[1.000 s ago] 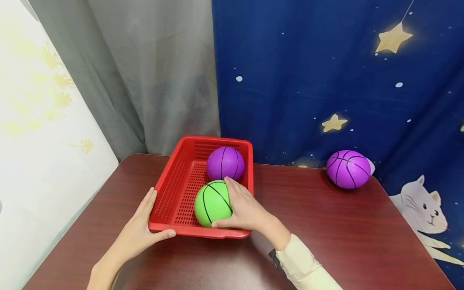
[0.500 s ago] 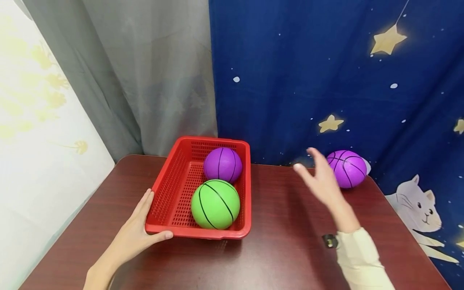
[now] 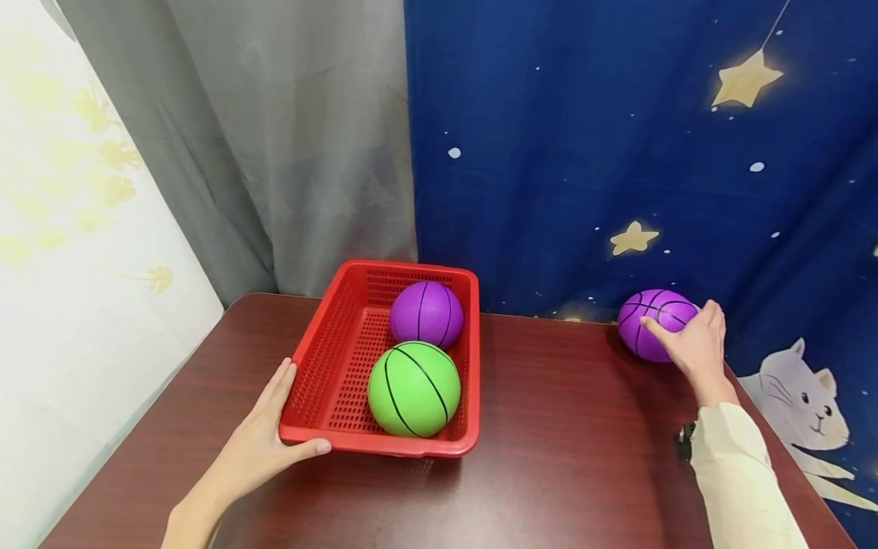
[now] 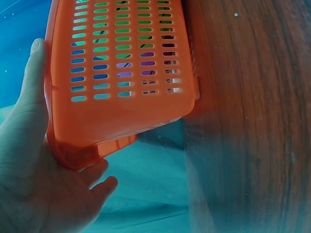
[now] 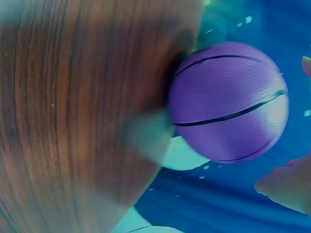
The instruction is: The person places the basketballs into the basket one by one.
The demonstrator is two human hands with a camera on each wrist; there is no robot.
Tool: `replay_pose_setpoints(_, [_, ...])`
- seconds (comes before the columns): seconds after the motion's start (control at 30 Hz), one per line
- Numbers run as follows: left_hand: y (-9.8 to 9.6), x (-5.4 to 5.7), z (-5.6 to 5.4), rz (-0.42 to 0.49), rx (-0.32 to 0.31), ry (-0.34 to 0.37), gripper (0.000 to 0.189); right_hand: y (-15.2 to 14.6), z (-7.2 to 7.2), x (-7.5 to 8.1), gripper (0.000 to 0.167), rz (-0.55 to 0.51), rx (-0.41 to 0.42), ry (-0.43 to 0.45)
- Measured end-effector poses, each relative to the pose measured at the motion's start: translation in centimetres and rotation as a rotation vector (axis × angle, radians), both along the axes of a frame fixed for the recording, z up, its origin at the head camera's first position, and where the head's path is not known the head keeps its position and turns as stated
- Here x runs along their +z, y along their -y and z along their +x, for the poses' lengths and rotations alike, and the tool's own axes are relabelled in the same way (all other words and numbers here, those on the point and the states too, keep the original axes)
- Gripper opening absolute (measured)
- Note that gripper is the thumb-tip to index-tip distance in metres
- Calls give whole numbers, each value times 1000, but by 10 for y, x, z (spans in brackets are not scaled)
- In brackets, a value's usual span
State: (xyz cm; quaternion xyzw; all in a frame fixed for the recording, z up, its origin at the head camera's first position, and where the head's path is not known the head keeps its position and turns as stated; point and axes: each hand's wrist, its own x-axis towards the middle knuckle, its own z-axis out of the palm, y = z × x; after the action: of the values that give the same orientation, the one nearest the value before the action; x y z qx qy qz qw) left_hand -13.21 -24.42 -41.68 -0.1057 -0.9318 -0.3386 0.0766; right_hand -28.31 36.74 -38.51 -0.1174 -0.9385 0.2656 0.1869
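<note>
A red plastic basket [image 3: 309, 366] stands on the table, holding a purple ball [image 3: 427, 314] at the back and a green ball [image 3: 414, 389] in front. My left hand [image 3: 254, 442] holds the basket's near left corner, thumb along the front rim and fingers along the left side. At the far right of the table is another purple ball [image 3: 648, 324] with black lines. Beside it my right hand [image 3: 696, 347] is spread, thumb toward the near side and fingers toward the right. The right wrist view shows a gap between that ball [image 5: 228, 102] and the fingertips [image 5: 265, 187].
The brown wooden table [image 3: 549, 427] has rounded back corners. A grey curtain [image 3: 329, 137] and a blue star-patterned curtain [image 3: 535, 152] hang right behind its back edge. A white patterned surface [image 3: 82, 252] lies along the left.
My right hand has left the green ball, which stays in the basket, and has moved right to the far purple ball. My left hand keeps its place on the basket corner.
</note>
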Motion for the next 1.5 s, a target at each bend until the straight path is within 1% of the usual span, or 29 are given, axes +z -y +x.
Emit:
replay_pose_setpoints(0.17, [-1, 2, 0, 1, 1, 1, 115, -8, -8, -11, 122, -19, 1, 67])
replay_pose_setpoints(0.27, [-1, 3, -1, 3, -4, -6, 115, -9, -9, -16, 123, -32, 9, 102])
replay_pose_setpoints(0.43, [-1, 5, -3, 11, -8, 0, 116, -12, -11, -20, 121, -50, -23, 101])
replay_pose_setpoints(0.6, [-2, 6, -4, 21, -15, 2, 115, -12, -14, -18, 123, -63, -57, 107])
replay_pose_setpoints(0.73, [-3, 7, -4, 28, -17, 12, 114, -7, -13, -18, 120, -38, -72, 63])
replay_pose_setpoints(0.83, [-3, 6, -3, 31, -13, 17, 115, -1, -11, -17, 115, -14, -50, -21])
replay_pose_setpoints(0.93, [-3, 5, -1, 34, -10, 19, 115, 9, -9, -9, 112, 13, 10, -115])
replay_pose_setpoints(1.03, [-2, 4, -1, 32, -7, 14, 115, 22, -6, 5, 110, 47, 69, -190])
replay_pose_setpoints(1.23, [0, 3, -2, 30, -2, 8, 116, 58, 3, 39, 109, 51, 194, -267])
replay_pose_setpoints(1.5, [1, 2, -2, 28, -2, 5, 116, 111, 17, 70, 108, 46, 364, -361])
